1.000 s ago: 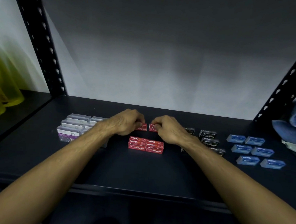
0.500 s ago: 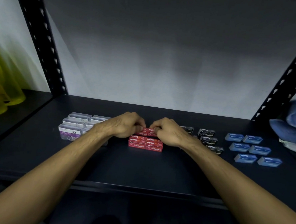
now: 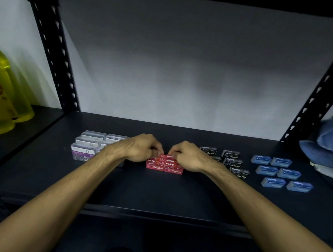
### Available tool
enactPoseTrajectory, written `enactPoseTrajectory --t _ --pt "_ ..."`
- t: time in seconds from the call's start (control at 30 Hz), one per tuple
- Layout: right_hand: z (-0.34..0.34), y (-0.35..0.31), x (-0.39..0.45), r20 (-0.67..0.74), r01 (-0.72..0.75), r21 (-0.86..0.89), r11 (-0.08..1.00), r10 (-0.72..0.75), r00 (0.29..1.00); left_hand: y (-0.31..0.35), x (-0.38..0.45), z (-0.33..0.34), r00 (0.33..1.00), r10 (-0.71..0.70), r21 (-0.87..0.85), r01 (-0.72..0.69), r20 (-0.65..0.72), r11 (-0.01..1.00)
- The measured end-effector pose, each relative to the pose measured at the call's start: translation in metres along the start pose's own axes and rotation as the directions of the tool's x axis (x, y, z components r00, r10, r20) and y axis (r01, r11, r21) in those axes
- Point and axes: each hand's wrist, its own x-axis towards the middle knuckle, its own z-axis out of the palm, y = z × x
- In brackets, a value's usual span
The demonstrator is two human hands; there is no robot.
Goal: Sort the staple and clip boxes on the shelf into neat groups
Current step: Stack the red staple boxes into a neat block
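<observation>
Clip boxes (image 3: 86,150) left, staple boxes (image 3: 164,165) centre and right on shelf (image 3: 157,193).

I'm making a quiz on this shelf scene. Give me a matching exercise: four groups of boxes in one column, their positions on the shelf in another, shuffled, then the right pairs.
Things:
1. red staple boxes
2. blue boxes
3. clear paper clip boxes
4. black staple boxes

Places:
A. leftmost group
B. rightmost group
C. in the middle, under both hands
D. between the red and blue groups

Pairs: 1-C, 2-B, 3-A, 4-D
</observation>
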Motion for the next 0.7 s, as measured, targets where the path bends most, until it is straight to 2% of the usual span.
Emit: enactPoseTrajectory --t 0.2,0.37,0.5,0.7 --pt "-0.001 0.000 -0.003 0.022 -0.029 0.048 0.998 0.028 0.999 0.002 -0.005 0.000 0.998 -0.042 0.005 0.042 0.047 0.999" --pt "-0.003 0.000 -0.009 0.078 -0.010 -0.031 0.999 0.012 0.997 0.003 -0.007 0.004 0.994 -0.071 0.056 0.067 0.086 0.996" --pt "0.002 0.001 -0.011 0.060 0.015 -0.122 0.992 -0.008 0.998 0.004 -0.005 0.011 0.998 -0.064 0.104 0.062 0.021 0.993" --pt "0.003 0.000 -0.010 0.021 0.033 -0.138 0.990 -0.031 0.999 0.000 -0.004 0.014 0.998 -0.055 0.113 0.057 -0.015 0.992"
